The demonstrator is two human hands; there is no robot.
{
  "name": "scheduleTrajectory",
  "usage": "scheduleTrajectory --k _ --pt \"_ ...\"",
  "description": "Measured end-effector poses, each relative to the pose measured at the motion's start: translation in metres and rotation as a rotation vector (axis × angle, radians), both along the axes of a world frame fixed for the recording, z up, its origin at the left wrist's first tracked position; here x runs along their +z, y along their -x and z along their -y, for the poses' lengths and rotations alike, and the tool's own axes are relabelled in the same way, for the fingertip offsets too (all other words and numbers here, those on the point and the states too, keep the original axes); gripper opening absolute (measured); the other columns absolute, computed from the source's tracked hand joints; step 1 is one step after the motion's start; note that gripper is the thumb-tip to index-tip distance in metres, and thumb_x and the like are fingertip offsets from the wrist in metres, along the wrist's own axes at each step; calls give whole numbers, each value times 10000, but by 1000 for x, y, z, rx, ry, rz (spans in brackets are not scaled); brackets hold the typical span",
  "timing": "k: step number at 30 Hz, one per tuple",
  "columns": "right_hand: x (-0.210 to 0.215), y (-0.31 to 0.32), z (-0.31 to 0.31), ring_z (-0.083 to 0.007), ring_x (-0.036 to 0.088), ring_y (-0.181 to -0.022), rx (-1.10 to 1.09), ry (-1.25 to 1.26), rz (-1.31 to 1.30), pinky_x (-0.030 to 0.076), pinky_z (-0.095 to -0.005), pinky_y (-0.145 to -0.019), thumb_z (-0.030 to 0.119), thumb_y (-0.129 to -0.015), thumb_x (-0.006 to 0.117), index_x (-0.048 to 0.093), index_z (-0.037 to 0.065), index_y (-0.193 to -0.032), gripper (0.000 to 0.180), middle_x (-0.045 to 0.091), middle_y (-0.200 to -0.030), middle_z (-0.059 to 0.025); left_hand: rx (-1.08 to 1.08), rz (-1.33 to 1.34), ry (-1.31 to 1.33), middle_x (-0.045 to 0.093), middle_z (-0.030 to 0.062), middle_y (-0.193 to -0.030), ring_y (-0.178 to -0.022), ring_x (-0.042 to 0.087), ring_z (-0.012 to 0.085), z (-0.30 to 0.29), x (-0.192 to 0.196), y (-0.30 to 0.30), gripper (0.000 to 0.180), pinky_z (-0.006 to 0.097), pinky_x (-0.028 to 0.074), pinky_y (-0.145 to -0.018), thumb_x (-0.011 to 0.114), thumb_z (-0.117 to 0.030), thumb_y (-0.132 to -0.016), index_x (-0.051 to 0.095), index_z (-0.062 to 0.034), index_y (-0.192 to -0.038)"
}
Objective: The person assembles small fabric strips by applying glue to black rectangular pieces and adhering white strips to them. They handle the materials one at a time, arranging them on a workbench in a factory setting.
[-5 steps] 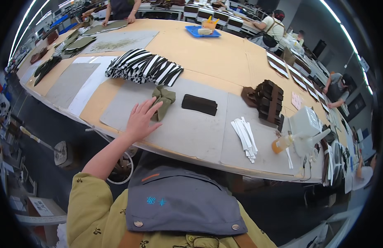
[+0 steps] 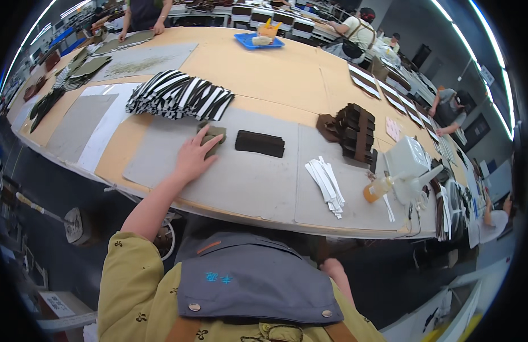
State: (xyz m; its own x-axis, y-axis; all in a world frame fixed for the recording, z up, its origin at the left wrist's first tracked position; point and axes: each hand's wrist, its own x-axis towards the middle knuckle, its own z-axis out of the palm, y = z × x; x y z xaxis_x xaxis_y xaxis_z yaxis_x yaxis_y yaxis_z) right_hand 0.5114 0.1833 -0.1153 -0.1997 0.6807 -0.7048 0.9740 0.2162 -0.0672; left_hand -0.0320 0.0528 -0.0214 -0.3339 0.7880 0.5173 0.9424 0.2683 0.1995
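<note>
A pale tan table (image 2: 275, 74) sweeps across the frame, with a grey mat (image 2: 247, 191) on its near side at centre. At bottom centre is a grey apron (image 2: 252, 293), with turquoise characters embroidered on its bib. Left of upper centre lies a heap of black-and-white striped pieces (image 2: 178, 94); right of centre sits a dark brown bundle (image 2: 355, 134). The left hand (image 2: 195, 158), left of centre, rests on an olive cloth with its fingers spread apart. White strips (image 2: 327, 185) fan out right of centre, and a dark stack (image 2: 260, 143) lies at mid-frame, long axis left to right, dipping rightward. The olive cloth (image 2: 219, 131), just left of that stack, looks slightly longer up and down the frame; the fingers hide which way it points. The right hand (image 2: 334, 269) is partly hidden beside the apron at lower right, so I cannot tell its grip.
</note>
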Motion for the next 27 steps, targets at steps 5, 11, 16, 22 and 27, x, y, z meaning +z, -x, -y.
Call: scheduleTrajectory --k 5,11,16,22,27 --pt "49 11 21 -320 710 -751 160 -778 -662 560 -436 -684 202 -950 658 725 51 -1018 178 724 -829 -133 -4 -63 -13 675 91 -1240 -978 657 324 -4 -21 33 351 444 552 -857 662 -158 -917 728 -269 -1243" --pt "84 73 13 -240 617 -594 458 -1047 -961 468 -364 -553 120 -895 736 744 100 -1052 159 659 -723 -58 399 -120 161 563 71 -1461 -1234 585 322 53 -7 99 469 501 472 -1016 676 -188 -926 638 -273 -1385" --pt "98 120 -20 -222 647 -784 527 -1188 -917 490 -354 -710 181 -880 765 724 117 -1181 311 700 -950 -30 487 -315 139 438 24 -1597 -1436 442 307 48 17 58 542 535 299 -1191 689 -237 -944 565 -279 -1470" --pt "106 151 -56 -319 500 -1350 281 -1121 -686 343 -466 -1114 369 -911 742 504 144 -1515 686 565 -1454 -97 -36 -142 77 495 32 -1553 -1464 424 295 -15 15 5 547 520 269 -1217 700 -222 -938 565 -213 -1468" --pt "78 134 -88 -327 503 -1350 136 -1071 -562 340 -499 -1115 393 -917 727 493 135 -1513 691 584 -1436 -100 -209 31 108 493 50 -1554 -1467 422 296 -83 6 -27 588 516 269 -1217 715 -229 -932 534 -194 -1490"
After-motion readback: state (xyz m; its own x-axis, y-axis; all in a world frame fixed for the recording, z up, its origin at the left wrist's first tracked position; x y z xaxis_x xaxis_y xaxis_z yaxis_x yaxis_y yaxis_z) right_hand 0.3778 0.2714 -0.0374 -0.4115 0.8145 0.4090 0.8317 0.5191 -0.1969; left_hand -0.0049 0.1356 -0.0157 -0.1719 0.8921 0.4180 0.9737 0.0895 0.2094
